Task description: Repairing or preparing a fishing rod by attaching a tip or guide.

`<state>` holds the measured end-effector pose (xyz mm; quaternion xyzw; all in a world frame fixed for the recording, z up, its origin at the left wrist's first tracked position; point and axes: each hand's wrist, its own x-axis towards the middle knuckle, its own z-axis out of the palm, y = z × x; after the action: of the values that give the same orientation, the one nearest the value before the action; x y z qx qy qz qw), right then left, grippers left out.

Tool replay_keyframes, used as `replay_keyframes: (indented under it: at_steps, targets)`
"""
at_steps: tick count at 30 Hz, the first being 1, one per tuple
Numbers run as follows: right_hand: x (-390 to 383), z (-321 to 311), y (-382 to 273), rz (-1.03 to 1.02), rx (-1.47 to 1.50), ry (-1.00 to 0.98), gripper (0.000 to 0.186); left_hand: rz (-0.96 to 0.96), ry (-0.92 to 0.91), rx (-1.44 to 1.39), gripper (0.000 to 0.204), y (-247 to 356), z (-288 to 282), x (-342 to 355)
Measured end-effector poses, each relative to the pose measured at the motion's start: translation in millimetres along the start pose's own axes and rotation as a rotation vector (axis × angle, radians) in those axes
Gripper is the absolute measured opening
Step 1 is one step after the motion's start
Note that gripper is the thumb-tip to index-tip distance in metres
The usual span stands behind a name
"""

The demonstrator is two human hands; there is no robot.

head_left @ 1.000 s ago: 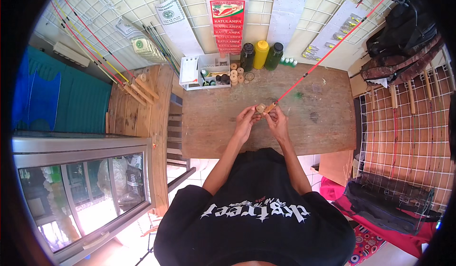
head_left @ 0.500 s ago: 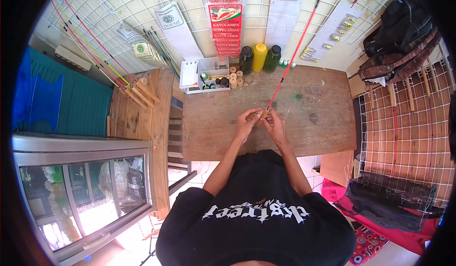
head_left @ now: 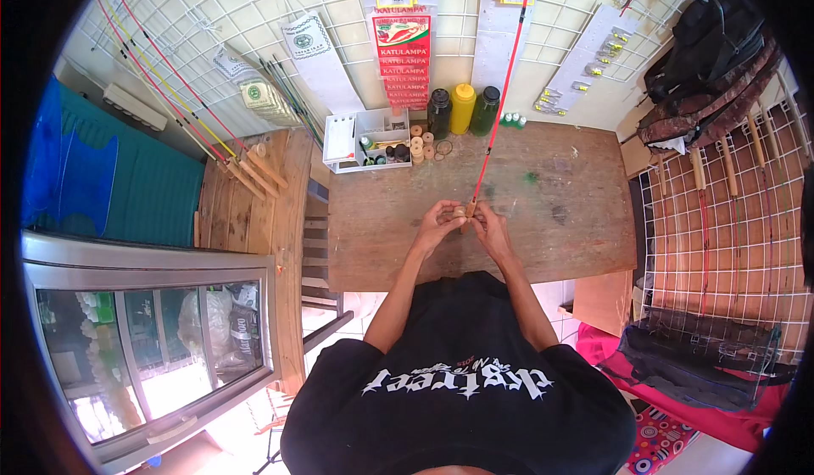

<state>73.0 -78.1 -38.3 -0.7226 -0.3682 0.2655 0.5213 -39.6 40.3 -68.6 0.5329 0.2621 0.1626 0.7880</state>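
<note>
A thin red fishing rod (head_left: 498, 119) with dark bands slants up from my hands, past the table's far edge and toward the wall. Its short tan handle (head_left: 471, 209) sits between my two hands above the table. My left hand (head_left: 437, 226) is closed, thumb and fingers pinching at the handle's left side. On the other side, my right hand (head_left: 492, 231) has its fingers closed on the handle. The fingers partly hide the handle's lower end, and any small part between them is too small to make out.
On the wooden table (head_left: 381, 246), a white organizer box (head_left: 339, 167), cork rings (head_left: 417, 148), a yellow bottle (head_left: 462, 108) and two dark bottles stand along the back. More rods (head_left: 242, 165) lean at the left. A glass-fronted cabinet (head_left: 153, 259) stands near left; a wire rack (head_left: 721, 246) at right.
The rod's upper end has swung left and it stands a little steeper. Both hands stay at the handle, with slight finger shifts. The whole view has moved slightly.
</note>
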Motion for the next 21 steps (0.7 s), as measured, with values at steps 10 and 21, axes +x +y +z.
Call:
replay_keyframes:
  at_steps: [10, 21]
  targets:
    - [3.0, -2.8, -0.8, -0.044, -0.034, -0.007, 0.027, 0.203, 0.04, 0.376, 0.051, 5.5, 5.6, 7.7]
    - [3.2, -3.2, -0.9, -0.118, -0.048, -0.028, 0.021, 0.499, 0.062, 0.185, 0.035, 139.9, 63.0, 7.3]
